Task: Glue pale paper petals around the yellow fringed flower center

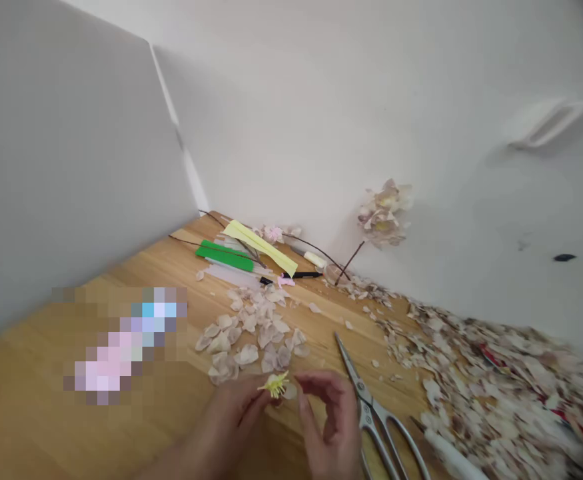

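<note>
My left hand [234,410] pinches a small yellow stamen cluster [274,384] just above the wooden table [31,413]. Close beside it my right hand [328,417] curls its fingers toward the cluster and seems to pinch a pale petal [289,392] against it; blur hides the contact. Several loose pale pink petals [251,337] lie scattered just beyond both hands. Metal scissors [371,407] lie on the table right of my right hand.
A thick heap of petals [496,380] covers the right side. A branch with a finished blossom [384,213] leans on the white wall. Green [224,255] and yellow paper strips [261,245], a black pen [304,274] and thin twigs lie at the back. A white panel [71,167] stands left.
</note>
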`<state>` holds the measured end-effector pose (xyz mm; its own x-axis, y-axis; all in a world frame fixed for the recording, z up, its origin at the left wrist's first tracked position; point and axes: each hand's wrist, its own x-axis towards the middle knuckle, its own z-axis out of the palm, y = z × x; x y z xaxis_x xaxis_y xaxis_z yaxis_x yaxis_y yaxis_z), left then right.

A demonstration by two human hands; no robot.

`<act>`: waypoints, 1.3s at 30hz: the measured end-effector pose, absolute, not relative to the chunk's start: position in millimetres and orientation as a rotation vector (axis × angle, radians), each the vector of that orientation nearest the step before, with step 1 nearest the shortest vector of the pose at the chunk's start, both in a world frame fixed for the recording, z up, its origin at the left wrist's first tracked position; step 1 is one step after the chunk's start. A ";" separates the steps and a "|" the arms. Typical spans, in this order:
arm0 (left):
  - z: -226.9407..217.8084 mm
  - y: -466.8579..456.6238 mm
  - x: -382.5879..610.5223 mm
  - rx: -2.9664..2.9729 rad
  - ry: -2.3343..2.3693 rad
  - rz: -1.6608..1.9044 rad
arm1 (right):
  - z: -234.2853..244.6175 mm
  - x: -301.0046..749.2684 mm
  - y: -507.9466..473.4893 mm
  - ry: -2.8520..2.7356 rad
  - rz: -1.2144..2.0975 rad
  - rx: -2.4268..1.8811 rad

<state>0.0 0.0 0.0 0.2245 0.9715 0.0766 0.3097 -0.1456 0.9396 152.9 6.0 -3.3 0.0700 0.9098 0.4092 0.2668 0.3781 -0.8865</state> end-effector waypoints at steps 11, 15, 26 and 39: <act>-1.7 1.7 -0.9 1.934 1.231 0.701 | 37.8 183.8 16.5 -2.033 1.024 -1.152; 1.1 1.8 -1.4 2.047 1.191 0.673 | 40.3 185.8 18.1 -2.040 1.090 -1.248; 3.2 1.8 -4.4 2.201 1.034 0.657 | 41.3 186.0 22.4 -1.998 1.114 -1.238; 9.8 0.5 -5.3 2.200 0.970 0.665 | 50.3 190.2 21.9 -2.008 1.123 -1.214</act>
<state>-5.3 0.5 9.8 0.6001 0.7774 0.1884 0.4557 -0.5259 0.7182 190.2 21.9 50.3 -0.4533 0.8911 0.0227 0.4473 0.2495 -0.8589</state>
